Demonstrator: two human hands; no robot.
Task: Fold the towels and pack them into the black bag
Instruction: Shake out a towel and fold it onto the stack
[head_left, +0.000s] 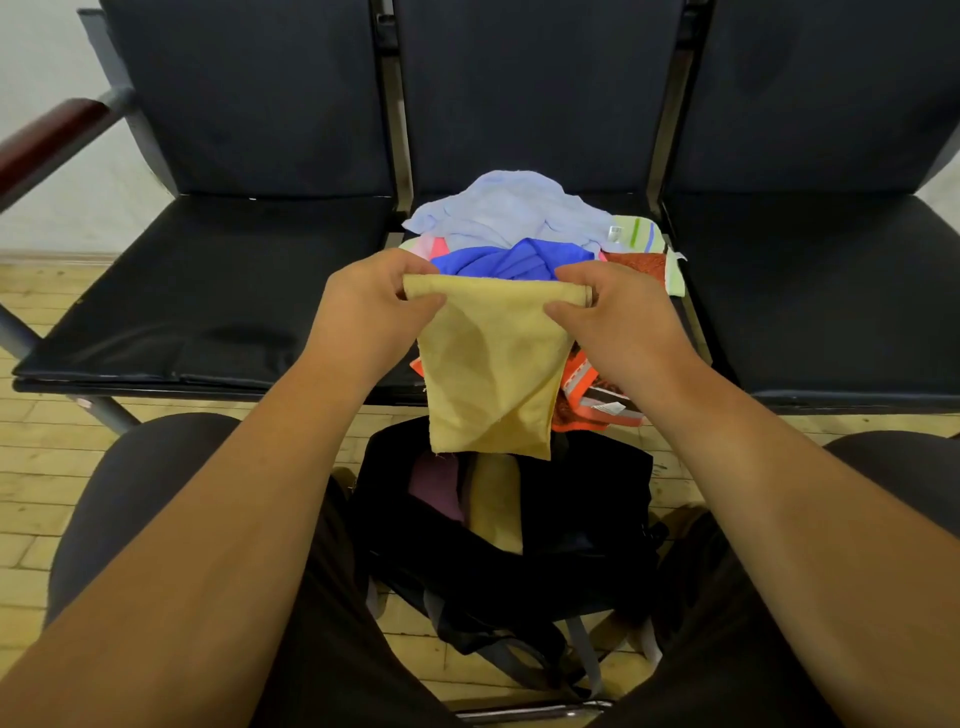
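Observation:
A yellow towel (491, 374) hangs folded in the air above the black bag (587, 509). My left hand (363, 306) pinches its top left corner and my right hand (613, 312) pinches its top right corner. The bag stands open on the floor between my knees, with a folded purple towel (439, 491) and a folded yellow towel (498, 504) inside. Behind my hands, on the middle seat, lies a heap of loose towels: a pale lilac one (511, 208) on top, a bright blue one (511, 262) under it, and an orange one (587, 395) hanging over the seat's front edge.
A row of three black padded seats (234, 291) runs across the view, with a red armrest (47, 140) at the far left. A striped pale towel (641, 234) and a rust-coloured one (639, 265) lie at the heap's right. The floor (47, 467) is light wood.

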